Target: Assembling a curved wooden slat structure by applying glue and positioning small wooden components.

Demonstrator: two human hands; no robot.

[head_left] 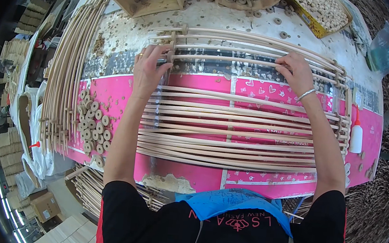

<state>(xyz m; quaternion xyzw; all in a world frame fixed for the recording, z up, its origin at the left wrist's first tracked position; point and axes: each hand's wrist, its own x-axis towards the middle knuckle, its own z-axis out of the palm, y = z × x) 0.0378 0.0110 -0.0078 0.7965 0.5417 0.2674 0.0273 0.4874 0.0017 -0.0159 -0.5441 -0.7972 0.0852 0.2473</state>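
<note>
Left hand (148, 67) (eleven o'clock) is pinching a ring (171, 56), right hand (299, 72) (two) a stick (229, 59), apparently fitting them, likely needing straight pressure.

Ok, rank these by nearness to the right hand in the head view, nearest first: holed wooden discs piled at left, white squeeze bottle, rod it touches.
1. Wooden rod, touching the right hand
2. White squeeze bottle, table's right side
3. Holed wooden discs, left

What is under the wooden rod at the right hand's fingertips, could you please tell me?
A dark strip, blotched with pale patches, shows beneath the wooden rod. Whatever lies directly behind the rod, the left hand and the right hand is covered.
</note>
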